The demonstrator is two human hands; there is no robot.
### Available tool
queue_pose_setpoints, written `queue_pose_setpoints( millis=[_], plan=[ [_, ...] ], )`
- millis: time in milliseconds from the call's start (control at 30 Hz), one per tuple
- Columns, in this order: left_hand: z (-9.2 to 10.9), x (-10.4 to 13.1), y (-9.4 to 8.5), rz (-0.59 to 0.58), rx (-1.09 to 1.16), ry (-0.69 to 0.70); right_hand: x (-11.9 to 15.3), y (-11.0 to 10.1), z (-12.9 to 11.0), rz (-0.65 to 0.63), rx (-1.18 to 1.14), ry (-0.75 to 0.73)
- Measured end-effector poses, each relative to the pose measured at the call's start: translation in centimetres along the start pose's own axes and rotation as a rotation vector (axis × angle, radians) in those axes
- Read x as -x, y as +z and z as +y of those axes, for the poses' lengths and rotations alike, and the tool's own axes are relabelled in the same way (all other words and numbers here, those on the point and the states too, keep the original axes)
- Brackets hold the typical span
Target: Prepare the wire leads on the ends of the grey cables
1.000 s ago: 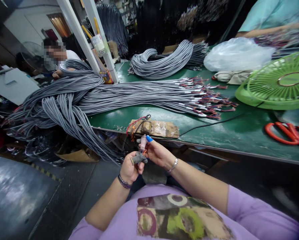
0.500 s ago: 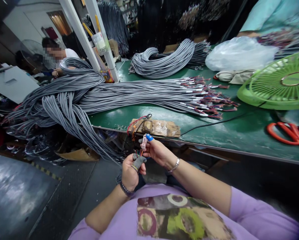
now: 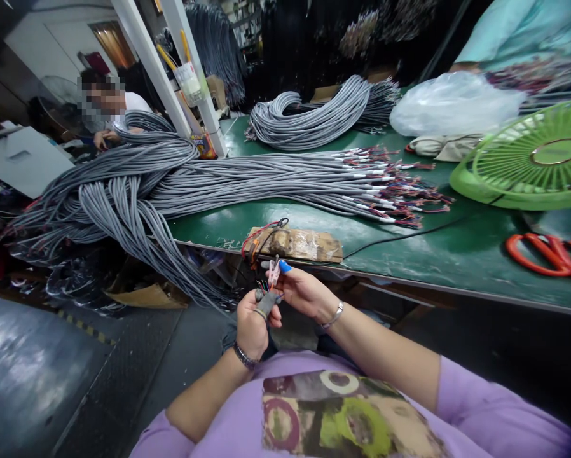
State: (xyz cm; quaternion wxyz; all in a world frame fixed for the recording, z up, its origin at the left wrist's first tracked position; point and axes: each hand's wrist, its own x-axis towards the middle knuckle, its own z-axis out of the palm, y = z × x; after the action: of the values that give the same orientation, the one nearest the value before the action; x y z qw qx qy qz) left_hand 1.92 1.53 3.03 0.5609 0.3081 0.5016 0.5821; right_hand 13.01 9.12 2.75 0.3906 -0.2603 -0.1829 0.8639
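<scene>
Fanned-out thin coloured wires (image 3: 263, 287) stick up from my left hand (image 3: 255, 321), whose fingers, with grey coverings on some tips, are closed round them. My right hand (image 3: 299, 289), a blue covering on its thumb, pinches a small pale pink clip-like piece (image 3: 274, 272) just above and right of the wires. Both hands are close together in front of the table's near edge. Right beyond them, a wooden block (image 3: 314, 245) with red and black leads lies at that edge.
Grey cables (image 3: 247, 184) with stripped coloured ends stretch over the green table (image 3: 400, 261). A coiled bundle (image 3: 314, 121) and a plastic bag (image 3: 457, 105) lie behind. At right are a green fan (image 3: 543, 156) and red-handled scissors (image 3: 547, 254). Two other people are beyond the table.
My left hand has moved slightly up and right, bringing the wires closer to the pink piece. The pink piece has shifted slightly left and tilted in my right hand.
</scene>
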Motion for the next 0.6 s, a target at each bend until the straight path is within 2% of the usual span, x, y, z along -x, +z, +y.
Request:
queue_pose_setpoints(
  millis=[367, 600],
  plan=[
    [-0.2, -0.1, -0.1, 0.012, -0.021, -0.011, -0.2, -0.2, 0.4, -0.026, 0.017, -0.042],
    [-0.6, 0.3, -0.6, -0.004, -0.074, 0.045, 1.0, -0.2, 0.1, -0.054, 0.117, 0.088]
  ],
)
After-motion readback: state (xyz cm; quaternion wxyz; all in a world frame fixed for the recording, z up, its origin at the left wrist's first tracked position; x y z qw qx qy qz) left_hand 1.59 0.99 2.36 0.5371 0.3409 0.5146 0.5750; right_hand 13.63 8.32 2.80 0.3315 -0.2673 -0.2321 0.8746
